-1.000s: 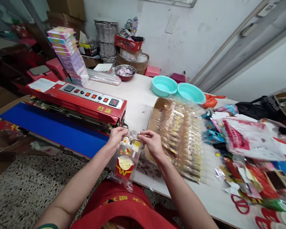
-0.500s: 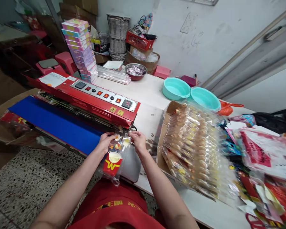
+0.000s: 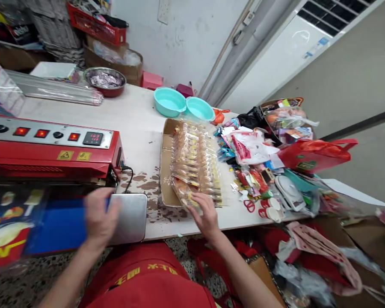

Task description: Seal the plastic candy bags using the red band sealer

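Left hand (image 3: 101,216) hanging blurred at the metal plate's (image 3: 132,216) left edge, fingers parted, holding nothing. Right hand (image 3: 208,216) touching nearest packet (image 3: 183,189) in cardboard tray (image 3: 167,171); can't tell if fingers are gripping. Fries packet (image 3: 8,239) lying far left on blue belt (image 3: 62,226).

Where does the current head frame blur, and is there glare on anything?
Head view: the left hand is strongly motion-blurred, and the packet at the blue belt is softened too; head view: the right hand looks clearer; head view: bright highlights glint on the clear bags.
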Motion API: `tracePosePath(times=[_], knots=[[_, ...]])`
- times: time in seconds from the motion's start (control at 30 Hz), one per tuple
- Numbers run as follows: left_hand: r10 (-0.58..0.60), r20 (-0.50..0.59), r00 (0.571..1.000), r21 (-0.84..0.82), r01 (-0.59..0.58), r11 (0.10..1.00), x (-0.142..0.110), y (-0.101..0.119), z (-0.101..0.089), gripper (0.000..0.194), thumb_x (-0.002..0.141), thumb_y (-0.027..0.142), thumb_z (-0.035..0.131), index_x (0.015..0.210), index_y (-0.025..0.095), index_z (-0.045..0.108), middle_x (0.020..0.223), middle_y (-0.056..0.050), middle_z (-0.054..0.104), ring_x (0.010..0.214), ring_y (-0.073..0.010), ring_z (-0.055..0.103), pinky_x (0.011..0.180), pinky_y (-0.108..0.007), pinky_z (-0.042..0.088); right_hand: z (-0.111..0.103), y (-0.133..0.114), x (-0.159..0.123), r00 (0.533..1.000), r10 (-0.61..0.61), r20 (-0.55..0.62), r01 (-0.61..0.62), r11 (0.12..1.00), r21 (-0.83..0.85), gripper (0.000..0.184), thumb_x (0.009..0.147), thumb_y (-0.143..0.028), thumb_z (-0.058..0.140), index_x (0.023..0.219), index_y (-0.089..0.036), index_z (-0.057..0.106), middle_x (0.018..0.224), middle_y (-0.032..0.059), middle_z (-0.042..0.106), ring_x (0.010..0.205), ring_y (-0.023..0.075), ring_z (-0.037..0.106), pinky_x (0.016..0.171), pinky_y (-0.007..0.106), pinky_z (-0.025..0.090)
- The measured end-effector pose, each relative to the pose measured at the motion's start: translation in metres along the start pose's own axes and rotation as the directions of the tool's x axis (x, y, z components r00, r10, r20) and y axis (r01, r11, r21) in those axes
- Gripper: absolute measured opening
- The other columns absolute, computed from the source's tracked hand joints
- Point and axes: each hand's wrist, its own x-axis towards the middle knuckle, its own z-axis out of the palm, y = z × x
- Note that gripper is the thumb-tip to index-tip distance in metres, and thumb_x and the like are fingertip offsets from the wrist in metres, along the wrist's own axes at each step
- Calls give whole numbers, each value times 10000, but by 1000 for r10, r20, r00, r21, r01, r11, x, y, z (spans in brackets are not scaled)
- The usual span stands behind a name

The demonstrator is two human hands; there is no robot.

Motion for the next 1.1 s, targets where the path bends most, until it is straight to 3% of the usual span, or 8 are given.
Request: tracePosePath(times=[0.13, 0.27, 0.37, 0.53, 0.7, 0.8, 0.97, 1.1], knots=[[511, 436, 741, -231, -457, 859, -3, 105, 87, 445, 868, 113, 480, 1246, 327, 578, 1273, -76, 565, 1194, -259, 535, 953, -411, 501, -24, 41, 9, 960, -47, 275, 107, 972, -209, 275, 834, -436, 685, 1002, -219, 694, 1270, 127, 611, 1236, 306, 506, 1005, 473, 470], [590, 597, 544, -214, -601, 770, 7, 131, 138, 373, 835, 133, 564, 1169, 283, 637, 1368, -116, 526, 1270, -284, 470, 976, -467, 459, -21, 63, 6, 870, 18, 492, 192, 907, -374, 412, 779, -574, 691, 981, -217, 735, 1411, 127, 516, 1347, 380, 399, 1094, 546, 350], [577, 576, 579, -174, -603, 779, 25, 127, 141, 287, 833, 122, 578, 1059, 261, 685, 1356, -116, 543, 1281, -284, 457, 1036, -496, 399, -27, 73, 6, 861, 40, 507, 195, 894, -403, 446, 777, -603, 677, 973, -207, 735, 1436, 136, 492, 1368, 400, 369, 1114, 582, 300], [490, 438, 754, -188, -456, 870, 78, 145, 98, 175, 844, 361, 639, 935, 219, 686, 1377, -131, 517, 1334, -332, 386, 1065, -549, 356, -67, 63, 56, 923, -143, 357, 224, 954, -199, 368, 809, -565, 665, 888, -208, 708, 1370, 123, 564, 1328, 345, 444, 1102, 556, 353], [248, 464, 850, -632, 121, 766, 118, 164, 39, 217, 824, 383, 653, 833, 171, 609, 1198, -104, 625, 1113, -228, 589, 965, -412, 473, -84, 18, 124, 978, -112, 178, 42, 933, 359, 222, 856, -362, 682, 698, -207, 660, 1053, 77, 733, 986, 220, 688, 882, 390, 554], [-36, 594, 804, -703, 540, 463, 121, 154, 20, 394, 757, 324, 719, 1097, 184, 577, 944, -42, 697, 851, -153, 656, 793, -308, 523, -61, -9, 144, 983, 49, 177, -145, 797, 587, 181, 804, -352, 735, 717, -196, 701, 860, 59, 756, 815, 205, 716, 763, 349, 580], [-353, 708, 612, -577, 789, 209, 101, 112, 7, 374, 663, 367, 782, 893, 105, 646, 813, -77, 689, 679, -134, 622, 626, -255, 478, 4, -35, 149, 924, 205, 323, -380, 591, 712, 193, 691, -368, 807, 707, -189, 739, 788, 55, 753, 735, 194, 700, 701, 322, 566], [-408, 591, 696, -637, 713, 293, 69, 85, 3, 624, 634, 317, 799, 1169, 189, 505, 1099, -97, 645, 898, -159, 637, 718, -257, 500, 53, -45, 143, 832, 307, 463, -555, 464, 690, 267, 622, -410, 834, 680, -169, 736, 687, 46, 728, 591, 151, 634, 579, 272, 513]])
